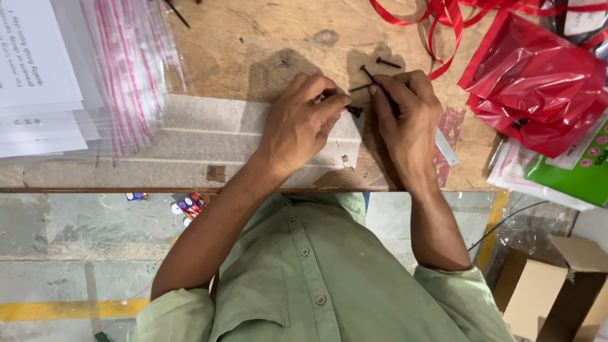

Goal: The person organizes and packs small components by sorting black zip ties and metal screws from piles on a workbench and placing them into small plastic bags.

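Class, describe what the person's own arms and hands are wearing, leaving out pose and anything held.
Both hands, left hand and right hand, are bare, with no gloves, rings or watch visible. The forearms are uncovered; the sleeves of a pale green buttoned shirt are rolled up near the elbows.

Clear zip bags (pixel 130 63) beside white printed sheets (pixel 35 76), red ribbon (pixel 443 19), red plastic bags (pixel 538 82), cardboard box (pixel 544 291) on floor
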